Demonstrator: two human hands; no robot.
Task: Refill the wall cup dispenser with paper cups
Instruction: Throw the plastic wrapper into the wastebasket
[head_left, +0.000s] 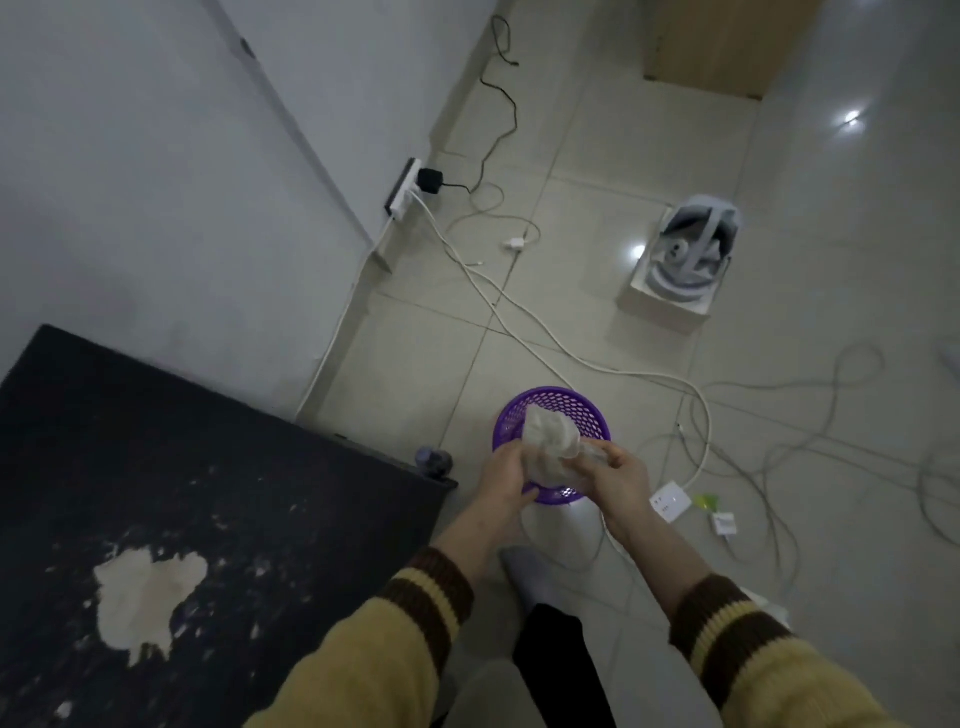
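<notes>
At lower centre of the frame, both forearms angle inward. The left hand (501, 475) and right hand (621, 475) each grip a crumpled plastic wrapper (548, 441) over a purple basket (589, 410).

Beneath you: pale glossy tiled floor (571, 130). Lying on it:
- one purple perforated plastic basket (587, 410)
- loose white and grey cables (545, 332)
- one white socket block (670, 501)
- one open white cardboard box (665, 306)

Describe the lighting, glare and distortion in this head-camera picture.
Head view: dim light; two glare spots on the glossy floor; wide-angle distortion bends the wall edge; the left hand and right hand, gripping a crumpled wrapper over the purple basket, look soft.
</notes>
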